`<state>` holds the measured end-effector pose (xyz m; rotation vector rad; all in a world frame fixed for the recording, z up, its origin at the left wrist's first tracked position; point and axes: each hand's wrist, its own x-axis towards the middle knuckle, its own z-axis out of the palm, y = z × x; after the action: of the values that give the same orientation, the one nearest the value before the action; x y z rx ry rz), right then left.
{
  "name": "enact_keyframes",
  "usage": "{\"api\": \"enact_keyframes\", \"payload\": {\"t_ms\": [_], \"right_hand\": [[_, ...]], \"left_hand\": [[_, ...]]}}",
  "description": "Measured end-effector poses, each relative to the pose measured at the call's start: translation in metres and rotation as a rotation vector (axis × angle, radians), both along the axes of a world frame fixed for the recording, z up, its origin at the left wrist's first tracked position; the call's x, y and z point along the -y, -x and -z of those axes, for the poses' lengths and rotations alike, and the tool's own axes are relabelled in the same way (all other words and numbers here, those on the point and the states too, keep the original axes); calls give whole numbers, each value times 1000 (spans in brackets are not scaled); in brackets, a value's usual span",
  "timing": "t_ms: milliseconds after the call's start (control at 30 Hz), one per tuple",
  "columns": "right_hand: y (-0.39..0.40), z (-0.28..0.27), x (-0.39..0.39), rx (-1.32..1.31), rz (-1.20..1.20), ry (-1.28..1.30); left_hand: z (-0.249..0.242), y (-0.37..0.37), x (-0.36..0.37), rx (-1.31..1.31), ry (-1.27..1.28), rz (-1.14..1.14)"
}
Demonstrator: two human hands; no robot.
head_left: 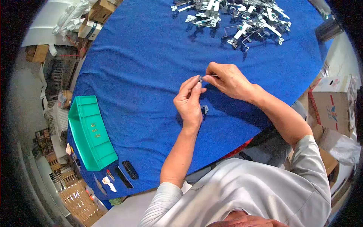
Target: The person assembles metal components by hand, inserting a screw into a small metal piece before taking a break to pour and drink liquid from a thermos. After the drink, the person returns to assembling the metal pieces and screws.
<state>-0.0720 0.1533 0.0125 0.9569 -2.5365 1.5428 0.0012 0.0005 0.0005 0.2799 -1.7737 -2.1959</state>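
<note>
Over the middle of the blue cloth, my left hand pinches a small grey metal part between thumb and fingertips. My right hand is closed close beside it, its fingertips meeting the same spot. A thin, pale sliver shows between the right thumb and fingers; whether it belongs to the metal part cannot be made out. Just below, near the left wrist, a second small metal piece lies on the cloth. A heap of metal brackets and strips, silver and dark, is spread at the far side.
A green plastic bin with several small brass-coloured bits sits at the left. Near it lie a black phone-like slab and a dark oblong object. Cardboard cartons stand right of the table; a dark cylinder is at the far right edge.
</note>
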Motion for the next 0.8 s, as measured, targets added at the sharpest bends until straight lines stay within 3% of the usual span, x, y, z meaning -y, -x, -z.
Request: {"api": "enact_keyframes", "payload": {"t_ms": [167, 267, 400, 500, 667, 700, 800], "right_hand": [[2, -4, -6, 27, -26, -165], [2, 3, -1, -100, -21, 38], [1, 0, -3, -74, -20, 31], [2, 0, -6, -29, -12, -199], [0, -3, 0, 15, 9, 100], [1, -5, -2, 15, 18, 87], [4, -7, -7, 74, -18, -266]], "left_hand": [[-2, 1, -2, 6, -2, -22], [-1, 1, -1, 0, -6, -20], [2, 0, 1, -7, 17, -16], [4, 1, 0, 12, 7, -17], [3, 1, 0, 2, -22, -14], [3, 1, 0, 1, -11, -23], [5, 0, 0, 5, -2, -21]]}}
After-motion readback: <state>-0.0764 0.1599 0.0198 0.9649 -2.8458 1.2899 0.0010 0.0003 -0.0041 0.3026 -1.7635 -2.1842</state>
